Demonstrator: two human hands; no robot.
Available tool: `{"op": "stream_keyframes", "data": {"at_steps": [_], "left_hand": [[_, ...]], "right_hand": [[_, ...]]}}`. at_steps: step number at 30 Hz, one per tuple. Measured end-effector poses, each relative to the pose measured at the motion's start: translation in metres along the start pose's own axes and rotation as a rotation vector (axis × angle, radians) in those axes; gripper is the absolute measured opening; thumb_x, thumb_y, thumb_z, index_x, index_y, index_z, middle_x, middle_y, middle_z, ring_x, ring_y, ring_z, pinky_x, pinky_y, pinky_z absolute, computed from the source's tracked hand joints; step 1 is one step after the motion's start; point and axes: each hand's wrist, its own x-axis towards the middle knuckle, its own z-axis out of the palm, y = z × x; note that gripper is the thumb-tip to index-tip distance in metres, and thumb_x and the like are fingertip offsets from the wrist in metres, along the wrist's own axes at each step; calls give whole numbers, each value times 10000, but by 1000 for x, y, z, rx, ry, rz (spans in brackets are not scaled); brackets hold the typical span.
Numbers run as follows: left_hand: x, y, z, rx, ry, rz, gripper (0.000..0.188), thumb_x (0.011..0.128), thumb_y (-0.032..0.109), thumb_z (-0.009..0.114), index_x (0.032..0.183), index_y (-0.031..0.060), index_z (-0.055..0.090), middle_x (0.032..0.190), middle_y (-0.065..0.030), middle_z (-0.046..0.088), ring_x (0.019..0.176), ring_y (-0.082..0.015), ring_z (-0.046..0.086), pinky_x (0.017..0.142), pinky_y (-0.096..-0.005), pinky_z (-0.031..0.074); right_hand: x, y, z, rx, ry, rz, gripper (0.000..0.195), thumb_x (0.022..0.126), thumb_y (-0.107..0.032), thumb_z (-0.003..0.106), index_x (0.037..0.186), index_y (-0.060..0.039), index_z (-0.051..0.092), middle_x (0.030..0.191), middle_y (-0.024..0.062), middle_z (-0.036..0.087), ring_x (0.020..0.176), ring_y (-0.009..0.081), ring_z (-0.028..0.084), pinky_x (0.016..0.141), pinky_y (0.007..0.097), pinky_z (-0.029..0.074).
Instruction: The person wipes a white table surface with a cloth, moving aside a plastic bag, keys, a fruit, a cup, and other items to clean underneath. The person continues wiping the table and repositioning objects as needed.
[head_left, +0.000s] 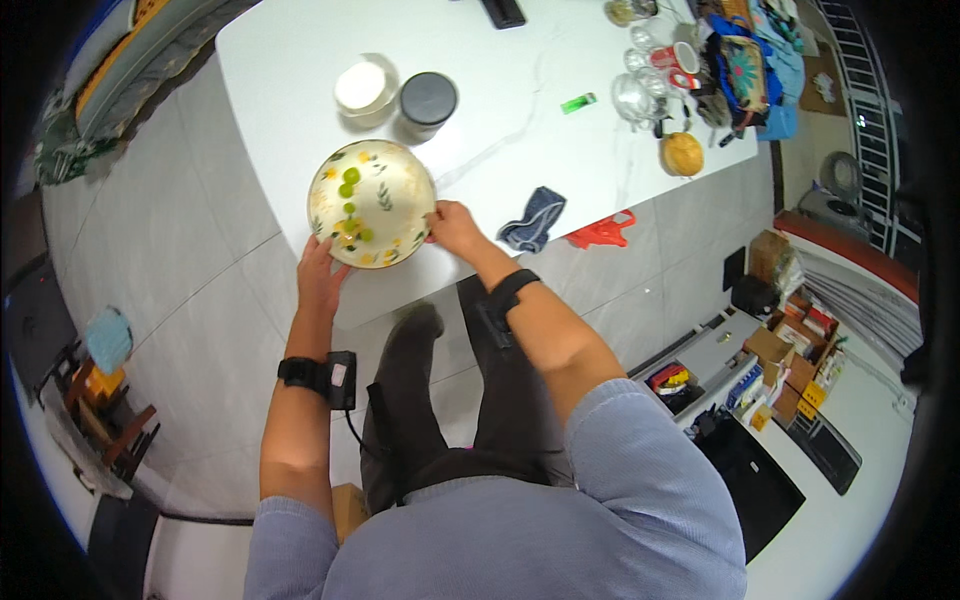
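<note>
A round cream plate with a floral pattern (397, 217) is held over the near left corner of the white table. Several green grapes (350, 208) lie in a rough line on its left half. My left hand (319, 277) grips the plate's lower left rim, and my right hand (450, 229) grips its right rim. Beyond the plate stand a white bowl (361, 88) and, to its right, a container with a dark grey lid (428, 99). A dark blue cloth (534, 220) lies right of my right hand at the table's near edge.
On the white table (480, 127) lie a green lighter-like item (578, 103) and a black phone-like object (504, 13). Glassware (631, 97), red cups (675, 58), a round yellowish item (682, 154) and bags (744, 71) crowd the right end. A red plastic bag (604, 230) hangs at the near edge.
</note>
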Motion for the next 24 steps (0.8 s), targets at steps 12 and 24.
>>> {"op": "stream_keyframes", "data": {"at_steps": [12, 24], "left_hand": [[-32, -30, 125, 160, 366, 100, 532, 836, 223, 603, 1301, 1, 471, 1238, -90, 509, 1093, -179, 483, 906, -299, 386], [52, -59, 457, 133, -376, -158, 669, 923, 337, 556, 1425, 2, 266, 1449, -139, 317, 1320, -293, 328, 1070, -423, 312]], "right_hand": [[-29, -27, -188, 562, 138, 171, 411, 950, -306, 507, 1162, 45, 535, 976, 159, 627, 770, 214, 644, 673, 317, 556], [22, 2, -451, 249, 668, 27, 474, 936, -185, 481, 1367, -12, 384, 1132, 87, 544, 964, 166, 555, 809, 306, 504]]}}
